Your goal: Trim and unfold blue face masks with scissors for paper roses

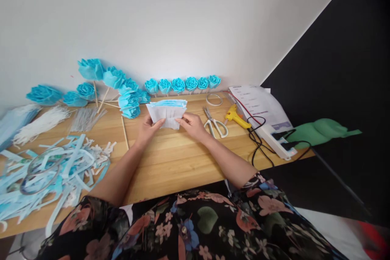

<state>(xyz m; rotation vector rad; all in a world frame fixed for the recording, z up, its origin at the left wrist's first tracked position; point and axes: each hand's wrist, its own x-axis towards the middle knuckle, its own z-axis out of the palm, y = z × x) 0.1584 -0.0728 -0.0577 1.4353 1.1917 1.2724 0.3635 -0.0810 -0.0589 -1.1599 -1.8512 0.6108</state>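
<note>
A stack of white and light-blue sheets (167,113) is held up over the middle of the table, its blue edges showing along the top. My left hand (149,129) grips its lower left side, thumb on the front face. On the lower right side, my right hand (192,125) grips the same stack, also with the thumb in front. Scissors (215,125) with white handles lie right of my right hand, beside a yellow glue gun (237,117). A thin wooden stick (124,132) lies left of my left hand.
Blue flowers (178,85) line the wall, more (113,77) on sticks at left. Strips and scraps (70,162) cover the left table. White cords (45,123), clear ties (85,120), a tape roll (214,99), papers (258,103) and a power strip (276,142) with black cables also lie there.
</note>
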